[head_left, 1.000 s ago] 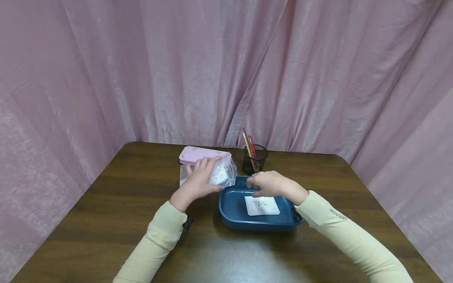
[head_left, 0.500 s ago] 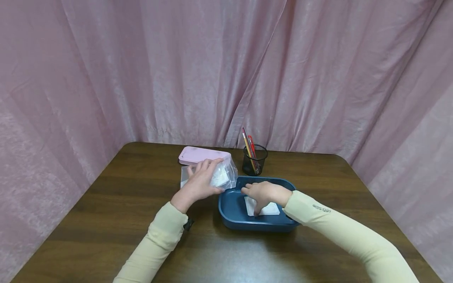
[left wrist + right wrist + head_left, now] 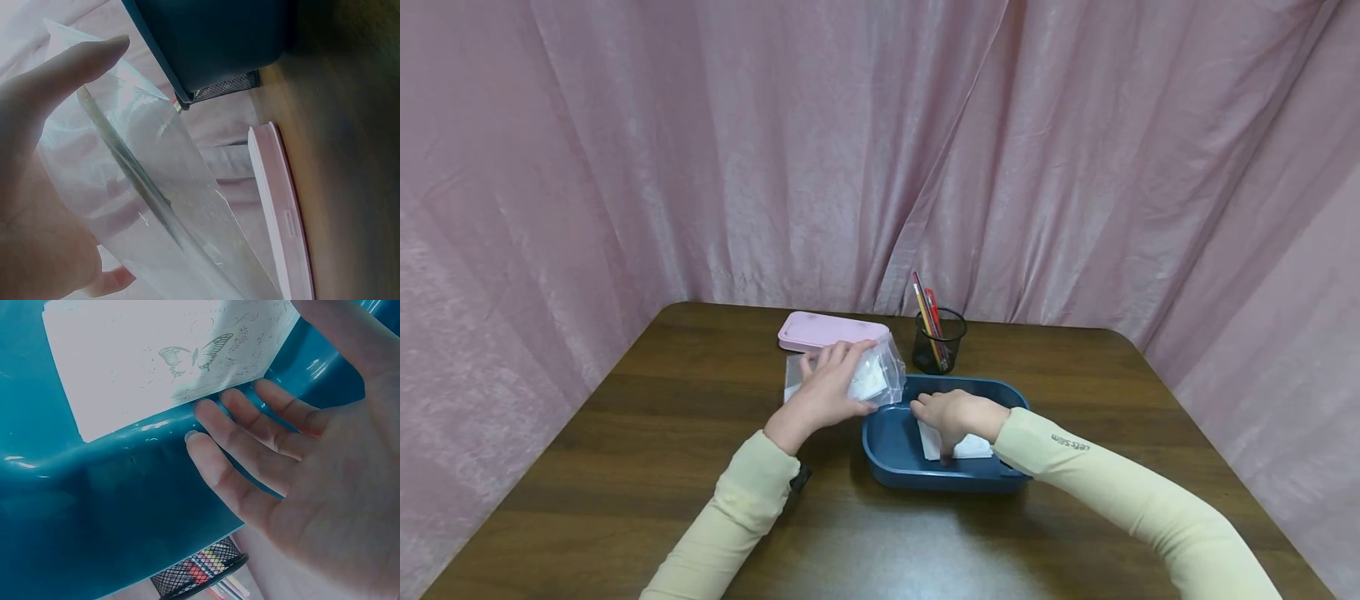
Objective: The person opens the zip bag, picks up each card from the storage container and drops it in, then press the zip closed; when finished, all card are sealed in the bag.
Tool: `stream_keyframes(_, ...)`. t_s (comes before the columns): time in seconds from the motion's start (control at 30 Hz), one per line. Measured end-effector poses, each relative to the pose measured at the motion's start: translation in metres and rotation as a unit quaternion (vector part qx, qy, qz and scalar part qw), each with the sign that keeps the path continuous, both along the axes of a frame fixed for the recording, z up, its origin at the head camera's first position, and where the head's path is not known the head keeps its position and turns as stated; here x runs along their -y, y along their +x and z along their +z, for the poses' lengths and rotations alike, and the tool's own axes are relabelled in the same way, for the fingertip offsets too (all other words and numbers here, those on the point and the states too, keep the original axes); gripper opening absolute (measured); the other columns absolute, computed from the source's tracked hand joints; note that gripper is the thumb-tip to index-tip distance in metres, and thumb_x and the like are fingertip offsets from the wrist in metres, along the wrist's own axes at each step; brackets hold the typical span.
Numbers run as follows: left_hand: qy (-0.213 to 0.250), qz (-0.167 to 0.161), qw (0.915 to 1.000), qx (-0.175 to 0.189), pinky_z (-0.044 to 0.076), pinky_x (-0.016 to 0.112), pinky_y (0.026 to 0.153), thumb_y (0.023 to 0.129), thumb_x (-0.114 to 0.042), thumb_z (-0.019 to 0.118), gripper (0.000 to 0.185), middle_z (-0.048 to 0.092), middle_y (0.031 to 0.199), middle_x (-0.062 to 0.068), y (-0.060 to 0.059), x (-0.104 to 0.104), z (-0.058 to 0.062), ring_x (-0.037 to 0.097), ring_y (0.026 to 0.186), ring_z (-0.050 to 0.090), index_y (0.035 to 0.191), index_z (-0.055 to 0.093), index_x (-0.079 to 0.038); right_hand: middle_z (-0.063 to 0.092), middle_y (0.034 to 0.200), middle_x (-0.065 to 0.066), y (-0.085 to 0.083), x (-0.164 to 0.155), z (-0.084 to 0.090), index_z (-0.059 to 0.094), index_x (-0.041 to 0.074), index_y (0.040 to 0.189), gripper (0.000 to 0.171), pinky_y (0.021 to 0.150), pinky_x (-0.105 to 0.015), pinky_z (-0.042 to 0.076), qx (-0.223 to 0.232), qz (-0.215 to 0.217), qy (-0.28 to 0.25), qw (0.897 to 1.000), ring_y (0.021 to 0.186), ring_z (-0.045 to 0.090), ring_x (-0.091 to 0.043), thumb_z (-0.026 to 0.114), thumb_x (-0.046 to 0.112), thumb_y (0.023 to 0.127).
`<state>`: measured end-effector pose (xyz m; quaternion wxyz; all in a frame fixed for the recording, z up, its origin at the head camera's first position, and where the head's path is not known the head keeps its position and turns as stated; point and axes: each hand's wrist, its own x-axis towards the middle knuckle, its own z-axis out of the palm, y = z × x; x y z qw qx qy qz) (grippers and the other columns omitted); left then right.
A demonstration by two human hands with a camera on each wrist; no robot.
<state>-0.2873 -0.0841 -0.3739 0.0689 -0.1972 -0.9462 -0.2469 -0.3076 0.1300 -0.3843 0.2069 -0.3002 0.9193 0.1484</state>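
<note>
My left hand [image 3: 827, 390] grips a clear plastic bag [image 3: 886, 373] with thumb and fingers, left of the blue tray. Flat white pieces show through the bag [image 3: 156, 169]; what they are I cannot tell. In the blue tray [image 3: 887, 475] lies a stack of white paper sheets [image 3: 137, 369], the top one printed with a butterfly. Over that stack is my right hand [image 3: 958, 415], partly hiding it in the head view. In the right wrist view, the right hand's fingers [image 3: 219, 469] are spread, their tips at the stack's edge, with the thumb near its corner.
A pink case [image 3: 827, 329] lies behind the left hand. Behind the tray stands a black mesh cup [image 3: 946, 342] holding pencils and a red pen [image 3: 933, 310]. Pink curtains [image 3: 775, 150] hang past the back of the wooden table [image 3: 647, 433].
My right hand has moved down into the tray, over the paper stack, its thumb reaching toward the near edge. The left hand with the bag has shifted very slightly.
</note>
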Motion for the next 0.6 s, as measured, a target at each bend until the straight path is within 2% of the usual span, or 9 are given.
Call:
stream_keyframes(0.2,-0.004,0.003,1.0000,0.001,0.014,0.064,0.106,0.070,-0.031,0.087,0.091,0.046,0.134,0.013,0.000,0.000,-0.001,0.034,0.128,0.038,0.145,0.035,-0.025,0.054,0.128,-0.002,-0.003,-0.003,0.003,0.045,0.021,0.131,0.079,0.099,-0.039,0.049,0.011,-0.012,-0.021,1.000,0.111,0.053,-0.019,0.088,0.038,0.067)
stream_keyframes(0.6,0.001,0.002,1.0000,0.001,0.014,0.065,0.105,0.070,-0.030,0.086,0.091,0.046,0.134,0.014,0.001,0.002,0.002,0.034,0.128,0.037,0.145,0.035,-0.024,0.052,0.128,-0.006,-0.010,-0.009,0.025,0.045,0.017,0.131,0.079,0.095,-0.043,0.051,0.021,0.003,-0.082,0.996,0.112,0.053,-0.022,0.087,0.039,0.068)
